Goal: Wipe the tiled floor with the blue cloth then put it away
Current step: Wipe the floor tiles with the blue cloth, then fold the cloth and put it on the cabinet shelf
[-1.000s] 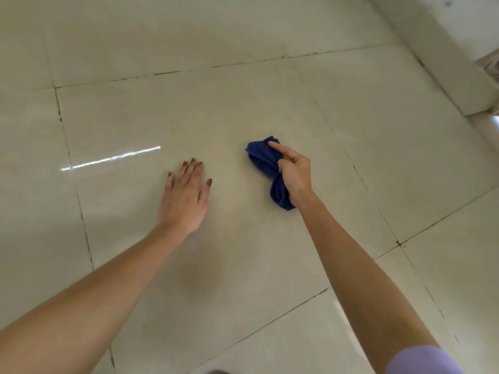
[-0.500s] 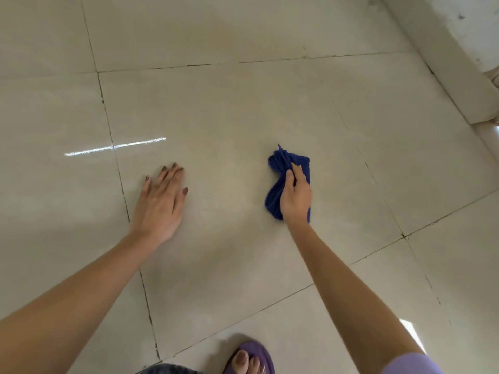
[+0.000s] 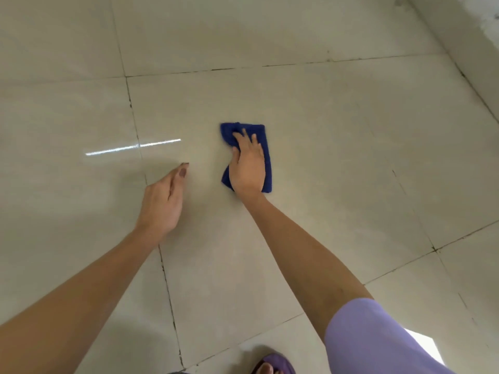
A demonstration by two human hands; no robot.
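Note:
The blue cloth (image 3: 266, 153) lies spread flat on the beige tiled floor (image 3: 337, 163), near the middle of the view. My right hand (image 3: 247, 164) presses down on it with straight, slightly spread fingers and covers most of its left half. My left hand (image 3: 164, 198) is to the left of the cloth, turned on its edge with the thumb pointing forward; it holds nothing, and whether it touches the floor I cannot tell.
A pale wall base (image 3: 464, 44) runs along the far right. Dark grout lines cross the floor. My foot in a purple sandal (image 3: 272, 365) shows at the bottom edge. A bright streak of reflected light (image 3: 132, 147) lies left of the hands.
The cloth went from bunched in my right hand's grip to laid flat under its straight fingers. My left hand lifted from lying flat on the tile and turned onto its edge.

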